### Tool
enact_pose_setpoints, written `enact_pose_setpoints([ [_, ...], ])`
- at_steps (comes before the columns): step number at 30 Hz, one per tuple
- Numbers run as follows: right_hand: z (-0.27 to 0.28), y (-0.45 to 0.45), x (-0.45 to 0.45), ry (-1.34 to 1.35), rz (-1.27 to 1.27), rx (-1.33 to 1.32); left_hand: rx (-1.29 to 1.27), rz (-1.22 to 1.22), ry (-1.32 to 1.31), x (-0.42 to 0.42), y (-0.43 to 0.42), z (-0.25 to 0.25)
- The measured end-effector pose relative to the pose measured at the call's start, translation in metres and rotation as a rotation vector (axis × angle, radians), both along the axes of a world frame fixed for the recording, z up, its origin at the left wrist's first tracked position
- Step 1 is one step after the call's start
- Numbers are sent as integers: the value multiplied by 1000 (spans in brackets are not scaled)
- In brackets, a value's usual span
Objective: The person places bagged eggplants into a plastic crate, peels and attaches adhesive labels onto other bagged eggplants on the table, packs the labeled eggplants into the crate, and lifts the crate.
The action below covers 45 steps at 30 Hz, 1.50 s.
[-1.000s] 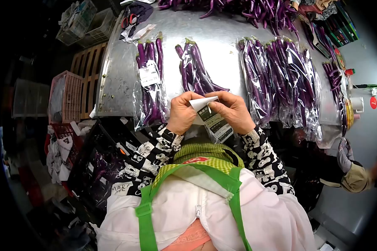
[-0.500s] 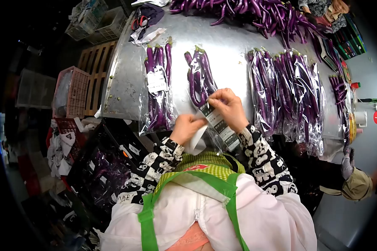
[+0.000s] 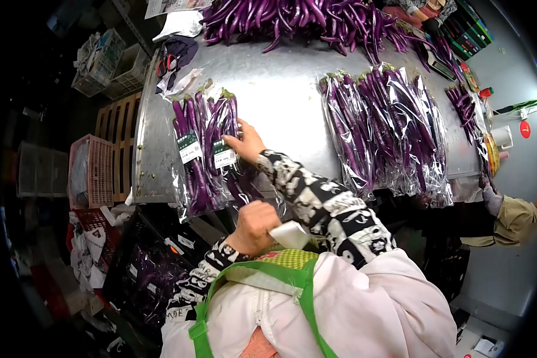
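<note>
My right hand [image 3: 246,142] is at the right side of a clear bag of long purple eggplants [image 3: 228,113], its thumb by the green-and-white label [image 3: 225,156]. The fingers curl around the bag's edge, partly hidden. Touching it on the left lies another labelled bag of eggplants [image 3: 198,182]. Lower down, near the table's front edge, my left hand [image 3: 255,228] is closed around a strip of labels [image 3: 291,234], whose white back shows.
Several bagged eggplants [image 3: 382,131] lie side by side on the right of the metal table [image 3: 280,83]. A loose eggplant pile [image 3: 292,21] covers the back. Scissors [image 3: 168,62] lie at the back left. A pink crate [image 3: 92,170] stands left; another person's sleeve [image 3: 510,221] shows right.
The middle bag has moved left against the other bag and now bears a label. My right hand has gone from the label strip to this bag; my left hand keeps the strip. The view has shifted.
</note>
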State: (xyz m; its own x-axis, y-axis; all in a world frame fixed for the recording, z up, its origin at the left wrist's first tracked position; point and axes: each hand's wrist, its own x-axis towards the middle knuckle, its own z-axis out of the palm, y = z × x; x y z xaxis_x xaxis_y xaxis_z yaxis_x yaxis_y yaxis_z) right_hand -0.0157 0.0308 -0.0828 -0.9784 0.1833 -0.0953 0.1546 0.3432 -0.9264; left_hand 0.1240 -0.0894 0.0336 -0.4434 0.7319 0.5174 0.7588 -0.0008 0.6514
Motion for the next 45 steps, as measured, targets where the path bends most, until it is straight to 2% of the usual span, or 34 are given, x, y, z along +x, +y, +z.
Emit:
enact_pose_setpoints([
  [2, 55, 33, 35, -259, 17, 192, 93, 87, -65, -10, 1, -6],
  [4, 34, 102, 70, -245, -107, 493, 141, 101, -263, -13, -4, -2],
  [5, 23, 136, 89, -252, -177, 636, 155, 99, -200, -16, -5, -1],
  [6, 48, 146, 108, -299, -211, 824, 178, 121, -249, -12, -4, -5],
  [8, 98, 167, 144, -426, -285, 1191, 223, 171, -167, -10, 3, 8],
  [9, 83, 192, 159, -401, -229, 1215, 180, 80, -169, -13, 3, -5],
  [10, 72, 192, 168, -334, -268, 1304, 108, 91, -6, -13, 6, -21],
  [13, 54, 205, 158, -357, -173, 1412, 136, 132, 242, -17, 14, -21],
  [15, 44, 209, 150, -205, -170, 1301, 174, 153, 284, -20, 17, -30],
  [16, 61, 183, 140, -119, -150, 1329, 201, 177, 220, -22, 16, -35],
  [18, 59, 153, 134, -37, -100, 1213, 296, 138, 27, -24, 15, -42],
  [20, 55, 115, 131, -11, -39, 1167, 282, 96, -253, -24, 10, -25],
  [22, 49, 93, 128, -37, 15, 1149, 284, 207, -206, -31, 10, -10],
  [24, 67, 86, 130, -116, 51, 1083, 229, 278, -463, -32, 8, -9],
  [25, 74, 87, 130, -115, 47, 1068, 317, 266, -805, -31, 10, -7],
  [26, 82, 87, 133, 72, -10, 995, 311, 292, -864, -33, 7, -9],
  [28, 109, 82, 138, 123, -46, 403, 288, 273, -877, -38, 3, -14],
  [29, 127, 77, 145, 119, -51, 402, 261, 285, -939, -38, 4, -13],
  [30, 151, 70, 153, 37, 17, -37, 242, 292, -957, -38, 4, -7],
  [31, 166, 65, 159, -42, 81, -479, 224, 309, -887, -40, 5, -4],
  [32, 171, 61, 164, -55, 170, -490, 208, 323, -814, -43, 9, -2],
  [34, 162, 53, 169, 115, 241, -244, 148, 323, -804, -47, 11, 1],
  [38, 157, 56, 177, 31, 126, -407, 62, 359, -743, -49, 15, 1],
  [39, 159, 58, 177, 31, 124, -408, 3, 415, -566, -49, 16, -3],
  [40, 163, 61, 179, 7, 142, -376, -2, 413, -569, -48, 15, -5],
  [42, 169, 67, 183, -38, 173, -310, -93, 519, -122, -47, 14, -8],
  [44, 163, 68, 184, -20, 147, -269, -158, 515, -207, -46, 13, -12],
  [45, 162, 69, 184, -52, 114, -268, -105, 533, -63, -48, 15, -9],
])
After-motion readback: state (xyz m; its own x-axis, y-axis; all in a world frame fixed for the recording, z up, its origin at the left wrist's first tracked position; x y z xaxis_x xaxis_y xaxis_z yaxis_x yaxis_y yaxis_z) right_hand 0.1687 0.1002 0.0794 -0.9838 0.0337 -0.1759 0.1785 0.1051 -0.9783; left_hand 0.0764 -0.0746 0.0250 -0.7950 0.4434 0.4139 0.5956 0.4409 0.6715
